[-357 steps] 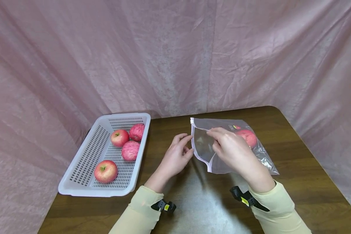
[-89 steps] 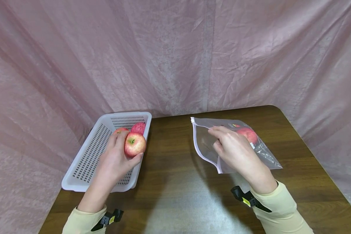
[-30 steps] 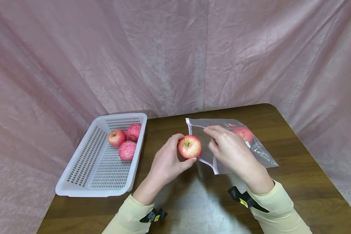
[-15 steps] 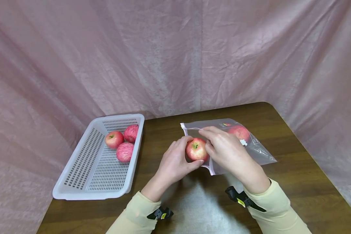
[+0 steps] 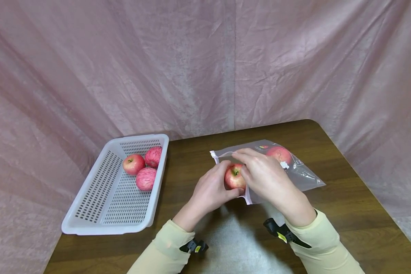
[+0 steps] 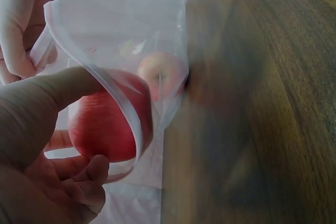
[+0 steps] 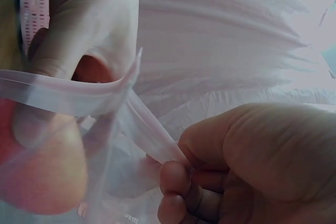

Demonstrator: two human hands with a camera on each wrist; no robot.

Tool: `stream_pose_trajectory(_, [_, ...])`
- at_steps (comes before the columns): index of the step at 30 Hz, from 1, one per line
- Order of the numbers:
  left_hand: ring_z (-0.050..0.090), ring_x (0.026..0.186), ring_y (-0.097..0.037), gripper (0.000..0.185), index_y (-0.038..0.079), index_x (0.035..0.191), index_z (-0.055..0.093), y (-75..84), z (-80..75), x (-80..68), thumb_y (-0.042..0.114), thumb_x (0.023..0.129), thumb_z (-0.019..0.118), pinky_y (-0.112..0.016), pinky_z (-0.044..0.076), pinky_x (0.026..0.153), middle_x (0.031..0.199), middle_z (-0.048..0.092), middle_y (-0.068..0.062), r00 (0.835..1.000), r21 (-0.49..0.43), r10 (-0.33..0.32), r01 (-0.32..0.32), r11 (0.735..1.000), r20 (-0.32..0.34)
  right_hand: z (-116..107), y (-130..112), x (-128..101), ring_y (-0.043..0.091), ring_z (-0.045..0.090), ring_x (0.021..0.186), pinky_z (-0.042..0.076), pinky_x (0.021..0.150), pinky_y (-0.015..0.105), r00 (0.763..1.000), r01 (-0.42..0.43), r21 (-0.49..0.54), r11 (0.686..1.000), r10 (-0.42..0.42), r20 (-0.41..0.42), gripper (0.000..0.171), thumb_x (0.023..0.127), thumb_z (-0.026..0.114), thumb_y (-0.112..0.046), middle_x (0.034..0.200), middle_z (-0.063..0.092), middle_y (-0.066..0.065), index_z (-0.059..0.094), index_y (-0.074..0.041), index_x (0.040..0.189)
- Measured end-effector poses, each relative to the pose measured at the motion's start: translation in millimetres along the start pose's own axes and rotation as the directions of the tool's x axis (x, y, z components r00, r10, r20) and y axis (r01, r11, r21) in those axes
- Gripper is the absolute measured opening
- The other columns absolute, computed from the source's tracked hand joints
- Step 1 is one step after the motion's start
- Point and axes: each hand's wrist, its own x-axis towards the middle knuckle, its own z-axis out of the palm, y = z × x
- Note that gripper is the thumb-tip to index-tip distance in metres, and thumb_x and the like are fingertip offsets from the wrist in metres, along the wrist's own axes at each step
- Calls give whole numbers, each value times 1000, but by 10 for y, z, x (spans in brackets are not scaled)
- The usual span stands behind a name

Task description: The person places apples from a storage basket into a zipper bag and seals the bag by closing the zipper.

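The left hand is pushing an apple through the bag mouth near the table's middle, fingers curled round the fruit. The right hand is pinching the bag's upper lip, lifting it open. Next, I judge, the apple needs sliding deeper beside the bagged apple, then letting go.

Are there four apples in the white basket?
No, the white basket holds three apples; a fourth is in the left hand.

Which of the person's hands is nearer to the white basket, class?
Left. The left hand grips an apple at the bag's mouth, on the white basket's side; the right hand holds the bag's rim, farther away.
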Motion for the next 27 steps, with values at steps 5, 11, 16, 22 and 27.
stream_pose_trajectory(5, [68,101,-21,70,16,137,60,-1,29,13,36,81,98,-43,59,85,115,69,0,1000,52,12,-14,999,26,-3,5,3,34,74,120,61,85,52,1000,-7,14,1000,7,-21,45,93,64,8,136,75,13,76,-1,135])
stream_pose_trajectory(11, [67,102,-21,63,16,133,61,-3,42,23,31,83,97,-41,58,86,116,69,0,998,85,43,-46,995,34,-3,11,4,34,74,119,60,74,47,999,-11,34,999,13,-50,48,92,61,11,137,75,10,77,-3,134])
stream_pose_trajectory(16, [67,109,-21,62,15,141,63,-4,41,10,26,89,93,-41,58,90,124,71,-4,997,94,72,-75,993,34,-10,11,1,32,76,104,48,57,36,998,-16,44,999,19,-60,51,91,60,12,138,75,7,78,-6,135])
stream_pose_trajectory(22, [69,116,-21,56,13,143,67,-18,21,-20,25,94,91,-41,59,94,134,72,-5,993,91,115,-115,989,12,-39,19,3,33,75,116,53,61,39,997,-23,33,999,26,-68,51,92,63,11,141,74,7,77,-6,138])
stream_pose_trajectory(27, [67,94,-16,50,14,140,71,-16,-11,-62,24,95,91,-35,58,80,131,73,-3,993,82,122,-120,989,-11,-58,36,-1,35,73,123,58,69,46,995,-22,23,999,24,-96,50,93,63,11,143,73,8,76,-5,139])
